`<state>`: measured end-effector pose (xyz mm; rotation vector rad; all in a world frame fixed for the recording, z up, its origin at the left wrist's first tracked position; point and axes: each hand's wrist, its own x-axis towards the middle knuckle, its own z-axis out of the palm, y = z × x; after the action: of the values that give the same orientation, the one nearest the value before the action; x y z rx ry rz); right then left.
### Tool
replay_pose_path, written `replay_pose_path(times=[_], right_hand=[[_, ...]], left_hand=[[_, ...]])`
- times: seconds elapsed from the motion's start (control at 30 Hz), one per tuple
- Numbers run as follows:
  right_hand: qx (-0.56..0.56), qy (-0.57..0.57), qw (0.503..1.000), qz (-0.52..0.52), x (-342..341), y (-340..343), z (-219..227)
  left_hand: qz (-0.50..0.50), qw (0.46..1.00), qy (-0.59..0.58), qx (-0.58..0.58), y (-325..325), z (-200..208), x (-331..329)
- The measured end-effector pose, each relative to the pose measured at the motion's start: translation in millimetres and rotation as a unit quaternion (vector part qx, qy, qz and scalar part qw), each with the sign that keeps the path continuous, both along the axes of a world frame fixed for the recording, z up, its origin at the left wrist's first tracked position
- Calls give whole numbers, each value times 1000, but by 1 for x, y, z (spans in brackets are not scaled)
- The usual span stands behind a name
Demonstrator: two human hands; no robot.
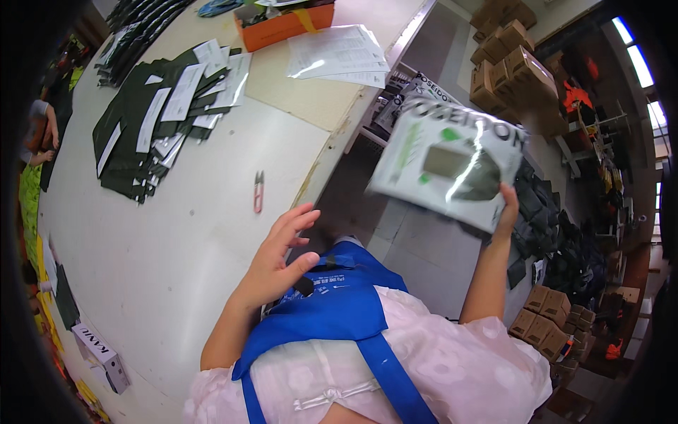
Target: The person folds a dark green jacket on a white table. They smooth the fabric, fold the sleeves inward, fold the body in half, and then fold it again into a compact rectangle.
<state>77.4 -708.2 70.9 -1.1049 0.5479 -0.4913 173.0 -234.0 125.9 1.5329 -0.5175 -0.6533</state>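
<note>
My right hand (506, 208) grips the right edge of a white plastic package (406, 159) with green marks and a window, through which something dark shows. The package is held up beside the table, over the floor. My left hand (279, 251) hovers by the table's edge with its fingers apart and nothing in it. Just beyond it, small red-handled thread snips (259, 192) lie on the pale table (226, 169). Farther off, a spread pile of dark flat packets (127, 145) with white labels rests on the tabletop.
An orange box (286, 30) and paper sheets (339, 55) are at the table's far end. Below the edge sit more white packages (424, 86). Cardboard boxes (519, 78) and a dark heap (540, 212) stand to the right. Another person's hands (51, 138) show at far left.
</note>
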Motion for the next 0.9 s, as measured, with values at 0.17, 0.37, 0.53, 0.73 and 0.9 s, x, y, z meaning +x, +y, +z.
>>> replay_pose_path(times=[0.17,0.37,0.53,0.73,0.9], right_hand=[[49,-38,993,-96,33,-172,-46],[-58,404,854,-322,-20,-327,-148],[-29,456,860,-226,1,-314,-198],[-99,361,919,121,134,-158,-217],[-169,329,683,630,166,141,-148]], left_hand=[[46,996,72,13,-58,-19,25],[135,977,159,44,-73,-55,23],[228,948,202,87,-50,-89,-6],[361,893,250,99,-4,-137,-86],[567,793,194,110,26,-202,-213]])
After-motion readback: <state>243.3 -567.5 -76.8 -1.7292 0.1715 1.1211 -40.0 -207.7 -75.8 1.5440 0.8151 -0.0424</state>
